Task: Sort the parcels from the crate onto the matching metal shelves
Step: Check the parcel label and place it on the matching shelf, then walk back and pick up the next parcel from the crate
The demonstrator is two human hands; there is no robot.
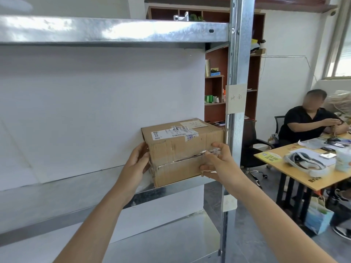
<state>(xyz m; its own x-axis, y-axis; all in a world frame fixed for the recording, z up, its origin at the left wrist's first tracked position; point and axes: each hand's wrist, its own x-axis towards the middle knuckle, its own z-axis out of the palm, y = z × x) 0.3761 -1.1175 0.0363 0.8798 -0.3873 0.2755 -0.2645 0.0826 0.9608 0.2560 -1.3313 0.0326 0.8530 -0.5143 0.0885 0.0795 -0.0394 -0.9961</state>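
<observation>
— Two hands on one parcel: the left hand cups its left side, the right hand pinches the taped front corner, both closed on the cardboard box.

— Why hold it so?

— Steadying it, I judge, while it settles on the metal shelf, tucked at the right end against the upright post.

— Matching shelf?

— Probably; the paper label on the post carries handwriting too faint to read. The crate is out of view.

My left palm hides the cardboard parcel's left face. The shipping label above my grip is too small to read.
</observation>
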